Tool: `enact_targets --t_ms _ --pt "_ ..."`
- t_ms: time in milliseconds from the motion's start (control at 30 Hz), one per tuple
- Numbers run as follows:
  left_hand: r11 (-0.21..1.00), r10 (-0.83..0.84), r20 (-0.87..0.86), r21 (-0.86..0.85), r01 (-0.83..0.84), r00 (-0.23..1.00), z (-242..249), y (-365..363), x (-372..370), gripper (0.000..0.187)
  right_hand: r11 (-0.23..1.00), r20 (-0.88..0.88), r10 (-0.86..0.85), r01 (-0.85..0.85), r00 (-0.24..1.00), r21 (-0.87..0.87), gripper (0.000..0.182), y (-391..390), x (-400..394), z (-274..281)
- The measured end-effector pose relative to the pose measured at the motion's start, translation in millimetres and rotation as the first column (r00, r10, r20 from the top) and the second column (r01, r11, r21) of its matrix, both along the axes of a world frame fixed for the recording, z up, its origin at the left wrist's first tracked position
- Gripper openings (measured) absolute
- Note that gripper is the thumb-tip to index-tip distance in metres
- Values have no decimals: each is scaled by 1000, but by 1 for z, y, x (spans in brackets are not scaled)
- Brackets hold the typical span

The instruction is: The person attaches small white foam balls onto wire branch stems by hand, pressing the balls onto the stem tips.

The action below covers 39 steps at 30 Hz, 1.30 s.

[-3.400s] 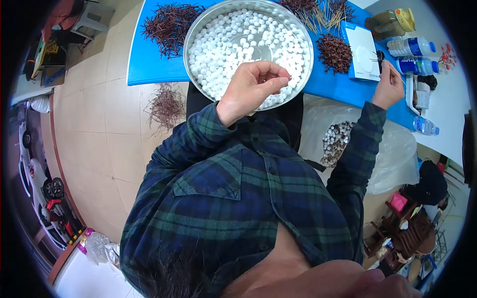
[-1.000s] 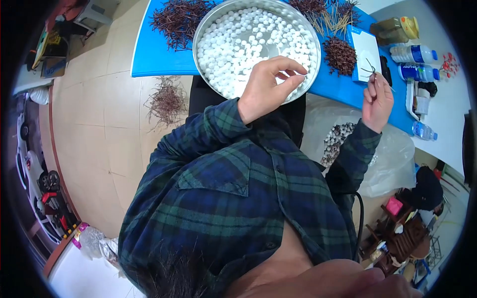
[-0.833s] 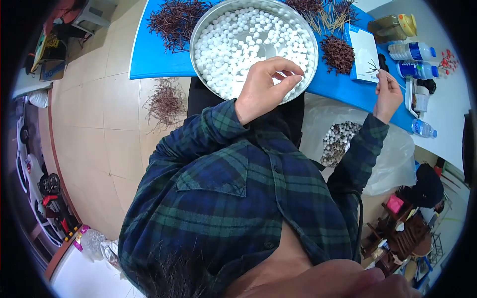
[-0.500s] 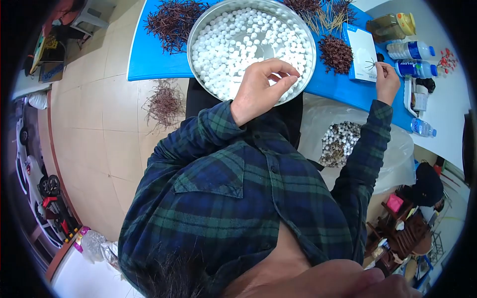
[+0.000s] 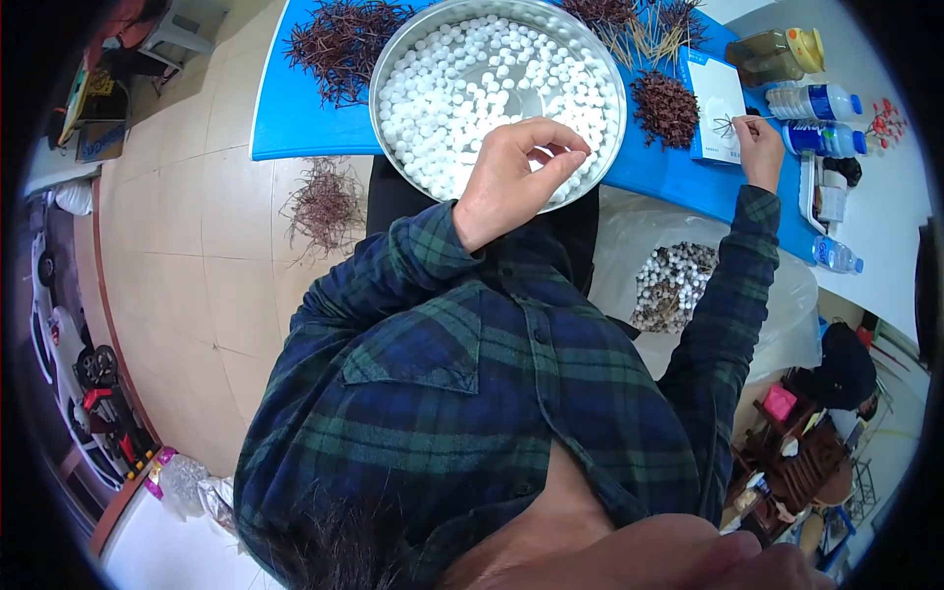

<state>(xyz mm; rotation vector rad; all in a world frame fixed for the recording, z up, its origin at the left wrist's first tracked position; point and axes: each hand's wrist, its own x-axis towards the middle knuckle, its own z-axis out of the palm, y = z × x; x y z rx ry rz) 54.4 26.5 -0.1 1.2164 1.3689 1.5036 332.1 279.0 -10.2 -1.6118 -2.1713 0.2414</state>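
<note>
Over the near rim of a round metal basin (image 5: 621, 108) hangs my left hand (image 5: 519, 175), thumb and forefinger pinched together; anything between the tips is too small to make out. Many small white balls (image 5: 433, 108) fill the basin. My right hand (image 5: 762, 152) grips a thin pale stem (image 5: 769, 119) with dark, spidery strands (image 5: 725, 127) at one end. Those strands lie over a white and blue box (image 5: 716, 93). Beside the box sits a pile of short dark brown pieces (image 5: 665, 108).
On the blue table (image 5: 305, 133) lie dark twiggy bundles (image 5: 344, 44) and pale-stemmed bundles (image 5: 639, 29). A jar (image 5: 777, 54) and bottles (image 5: 811, 100) line the right edge. A clear bag (image 5: 777, 324) holds black and white pieces (image 5: 674, 285). Dark strands (image 5: 324, 206) are on the floor.
My right hand has shifted slightly up and left. The stem now shows beyond its fingers, and the spidery end has moved a little left. My left hand stays nearly still.
</note>
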Motion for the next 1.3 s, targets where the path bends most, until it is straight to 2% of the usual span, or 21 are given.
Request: enact_targets --t_ms 133,300,333,367,433,500,533,600,667,700,767,800,933,1100,1133,1267,1300 --pt "1000 -5 -5 -7 5 1000 0 -1 0 10 999 -40 18 -20 999 -33 18 -1 0 0" --pt "1000 3 -1 -1 -3 1000 0 -1 -1 10 995 -132 8 5 991 97 20 -18 -2 25" --pt "1000 -4 -11 -3 4 1000 -1 -1 -1 10 1000 -306 -21 26 952 13 19 -27 -8 32" --pt "1000 -12 -22 -4 12 1000 -1 0 -1 11 997 -467 -64 32 882 -75 19 -39 -16 41" --pt "1000 -24 -44 -8 23 999 -1 0 0 11 970 -727 -180 -5 663 -245 19 -60 -29 52" --pt "1000 -31 -30 -4 31 999 0 1 1 12 927 -910 -120 -283 396 -245 18 -75 -35 47" --pt "999 -43 -15 -2 43 999 1 1 3 13 924 -912 -117 -294 394 -246 18 -83 -41 44" --pt "998 -65 11 1 65 998 4 1 5 15 687 -949 -316 -687 9 -235 19 -100 -57 38" --pt "999 -40 21 14 40 999 5 0 8 16 555 -841 -522 -806 -144 -207 19 -123 -81 35" --pt "999 -30 40 33 29 999 6 0 11 17 542 -837 -529 -815 -141 -205 19 -132 -91 34" --pt "997 -11 78 72 6 997 8 1 14 19 395 -660 -718 -910 -221 -126 20 -147 -109 30" --pt "998 4 73 66 -9 997 8 2 15 19 381 -655 -725 -916 -213 -124 20 -153 -116 28" --pt "950 145 164 253 -183 976 9 10 16 22 287 -574 -803 -948 -159 -139 18 -169 -135 18" --pt "925 123 307 309 -221 944 8 13 12 18 211 -480 -867 -971 -133 -112 18 -180 -149 6" --pt "925 125 308 307 -223 943 9 12 11 18 209 -479 -868 -971 -130 -114 18 -181 -151 4" --pt "983 -47 534 173 -55 844 14 2 3 21 193 -413 -901 -976 -134 -104 23 -186 -156 -3" --pt "984 -45 536 169 -55 843 15 0 1 21 193 -409 -902 -975 -134 -106 23 -188 -157 0"
